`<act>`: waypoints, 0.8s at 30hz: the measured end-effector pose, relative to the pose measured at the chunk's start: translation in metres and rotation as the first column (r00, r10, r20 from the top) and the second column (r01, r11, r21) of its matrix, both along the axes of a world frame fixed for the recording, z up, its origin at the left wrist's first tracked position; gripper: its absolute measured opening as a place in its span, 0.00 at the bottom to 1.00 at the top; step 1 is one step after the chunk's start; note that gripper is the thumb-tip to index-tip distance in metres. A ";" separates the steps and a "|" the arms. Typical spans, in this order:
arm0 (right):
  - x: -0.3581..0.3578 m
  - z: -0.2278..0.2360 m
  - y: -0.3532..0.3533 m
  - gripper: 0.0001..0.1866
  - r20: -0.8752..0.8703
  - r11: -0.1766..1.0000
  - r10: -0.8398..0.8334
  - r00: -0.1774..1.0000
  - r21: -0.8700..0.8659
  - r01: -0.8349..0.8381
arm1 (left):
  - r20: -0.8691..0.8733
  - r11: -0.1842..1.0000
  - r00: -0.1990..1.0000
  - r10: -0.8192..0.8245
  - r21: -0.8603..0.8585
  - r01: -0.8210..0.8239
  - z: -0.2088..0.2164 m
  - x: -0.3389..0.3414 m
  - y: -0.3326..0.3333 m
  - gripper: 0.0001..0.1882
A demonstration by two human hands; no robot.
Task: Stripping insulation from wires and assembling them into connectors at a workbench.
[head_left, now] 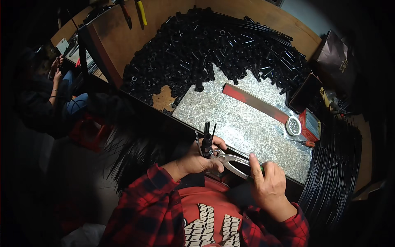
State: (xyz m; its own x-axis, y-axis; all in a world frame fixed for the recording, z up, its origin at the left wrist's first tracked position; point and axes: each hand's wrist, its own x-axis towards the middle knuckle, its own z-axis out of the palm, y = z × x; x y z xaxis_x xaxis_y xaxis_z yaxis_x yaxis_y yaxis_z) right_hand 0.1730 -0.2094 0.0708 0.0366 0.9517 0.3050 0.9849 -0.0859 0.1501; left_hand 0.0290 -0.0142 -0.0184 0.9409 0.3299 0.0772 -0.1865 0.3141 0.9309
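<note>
Close to the table's front edge, my left hand [190, 163] is closed around a black tubular fitting [207, 145], which stands upright with several thin black rods rising from its top. Silver pliers [235, 159] reach across to the fitting, their jaws at its lower part; whether they bite on it is hard to tell. Around the pliers' handles, which show a bit of green, my right hand [269, 184] is wrapped, its index finger stretched along them. The fingers of my left hand partly hide the fitting's lower end.
Black tubular parts [185, 53] are heaped at the back. A red-worn flat bar [255, 103] lies on the speckled tabletop [205, 105]. At right are a white cup [293, 126], red box [310, 124], screwdriver [307, 143] and black rods [333, 164]. A co-worker [49, 94] sits far left.
</note>
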 end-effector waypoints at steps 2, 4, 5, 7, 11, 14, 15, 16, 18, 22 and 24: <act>-0.002 0.005 0.001 0.31 -0.053 0.999 -0.010 0.999 -0.041 0.008 | -0.001 0.992 0.998 0.067 0.105 -0.067 -0.001 -0.001 -0.002 0.37; -0.004 0.011 0.004 0.32 -0.164 0.992 -0.026 0.986 -0.124 0.006 | -0.002 0.976 0.988 0.152 0.155 -0.150 -0.002 -0.001 -0.003 0.36; -0.004 0.013 0.004 0.32 -0.163 0.992 -0.035 0.986 -0.123 0.015 | -0.001 0.978 0.990 0.143 0.156 -0.141 -0.001 0.000 -0.004 0.36; -0.004 0.016 0.004 0.33 -0.248 0.989 -0.032 0.968 -0.144 -0.005 | -0.001 0.961 0.978 0.211 0.184 -0.207 -0.001 0.002 -0.004 0.33; -0.007 0.011 0.002 0.35 -0.258 0.991 -0.049 0.965 -0.131 0.016 | 0.043 0.956 0.972 0.230 0.179 -0.234 -0.008 0.001 -0.005 0.34; -0.007 0.013 0.001 0.35 -0.211 0.992 -0.048 0.976 -0.128 0.021 | -0.004 0.978 0.986 0.168 0.123 -0.166 -0.007 0.000 -0.007 0.36; -0.008 0.014 0.000 0.35 -0.130 0.994 -0.036 0.991 -0.110 0.022 | -0.016 0.985 0.988 0.154 0.076 -0.152 -0.007 0.000 -0.007 0.38; -0.009 0.015 0.000 0.35 -0.048 0.995 -0.026 0.998 -0.093 0.021 | -0.031 0.985 0.989 0.147 0.093 -0.144 -0.011 -0.001 -0.006 0.38; -0.007 0.015 0.000 0.35 -0.069 0.995 -0.020 0.997 -0.095 0.013 | -0.021 0.983 0.989 0.149 0.111 -0.146 -0.011 -0.001 -0.006 0.38; -0.006 0.017 -0.002 0.35 -0.193 0.986 -0.036 0.981 -0.167 0.003 | -0.003 0.981 0.988 0.152 0.126 -0.151 -0.003 -0.001 -0.008 0.39; -0.005 0.013 -0.002 0.35 -0.207 0.989 -0.029 0.978 -0.145 -0.002 | -0.008 0.986 0.990 0.139 0.097 -0.138 -0.001 -0.001 -0.008 0.39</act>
State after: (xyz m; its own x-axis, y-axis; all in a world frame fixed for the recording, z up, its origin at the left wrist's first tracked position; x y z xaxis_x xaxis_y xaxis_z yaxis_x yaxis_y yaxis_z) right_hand 0.1680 -0.2114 0.0840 0.0977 0.9840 0.1492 0.9947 -0.0918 -0.0462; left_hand 0.0279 -0.0217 -0.0193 0.8879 0.4487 0.1012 -0.2080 0.1953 0.9584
